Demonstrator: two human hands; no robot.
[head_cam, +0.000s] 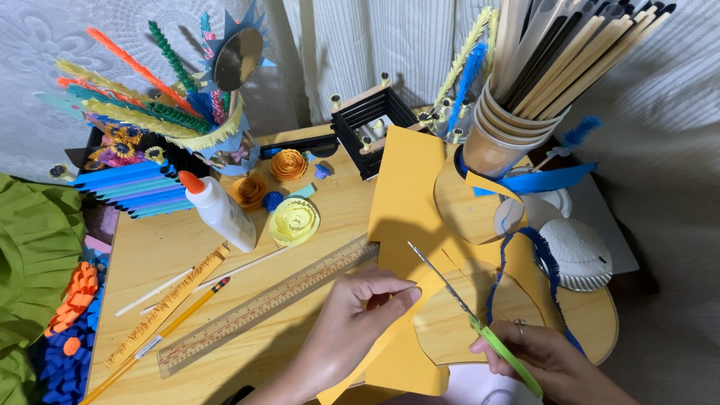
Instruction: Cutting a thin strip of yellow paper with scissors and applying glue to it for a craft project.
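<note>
My left hand (354, 319) pinches the near edge of a large yellow-orange paper sheet (405, 202) that lies across the wooden table (247, 341). My right hand (544, 360) grips green-handled scissors (480, 326). Their thin blades point up-left over the sheet, close to my left fingertips. The sheet has curved cut-out gaps where the wood shows through. A blue fringed paper strip (551, 262) loops over the right side of the sheet.
A long ruler (266, 304), a pencil (161, 330) and a white glue bottle (217, 210) lie left of the sheet. Paper flowers (294, 221), stacked cups holding sticks (506, 124), a black stick box (371, 124) and paper plates (581, 255) crowd the back and right.
</note>
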